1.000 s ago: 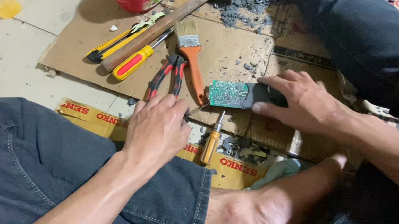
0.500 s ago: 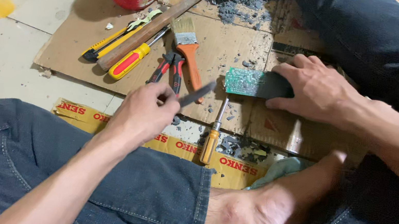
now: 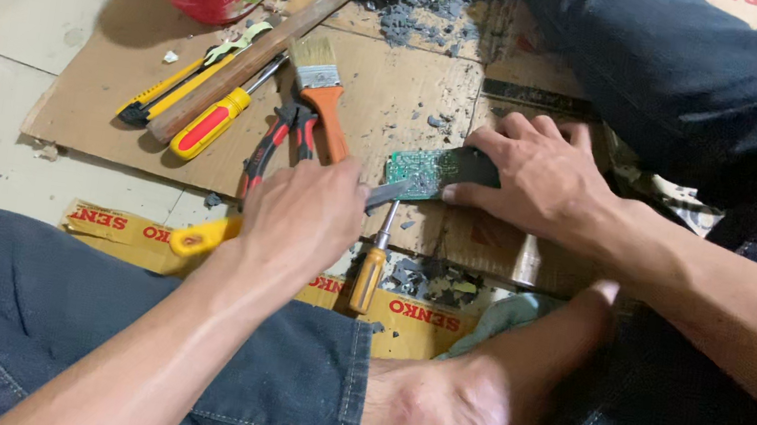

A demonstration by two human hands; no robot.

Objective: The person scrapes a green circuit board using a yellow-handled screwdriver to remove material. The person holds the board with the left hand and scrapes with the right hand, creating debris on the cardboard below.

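Two hands were engaged: the board (image 3: 429, 172), lying on cardboard (image 3: 385, 95) beside the brush (image 3: 321, 91), was pinned by the right hand (image 3: 532, 170), while a blade (image 3: 388, 192) was gripped in the left hand (image 3: 299, 216); stiff, brittle, probably best held by its edges

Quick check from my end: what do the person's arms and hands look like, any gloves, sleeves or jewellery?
Both hands are bare: no gloves on the left hand or the right hand. No rings, watch or wristband show. Both forearms are uncovered as far as the frame shows, with no sleeve in view. The only clothing seen is dark blue denim trousers with light stitching on the legs.
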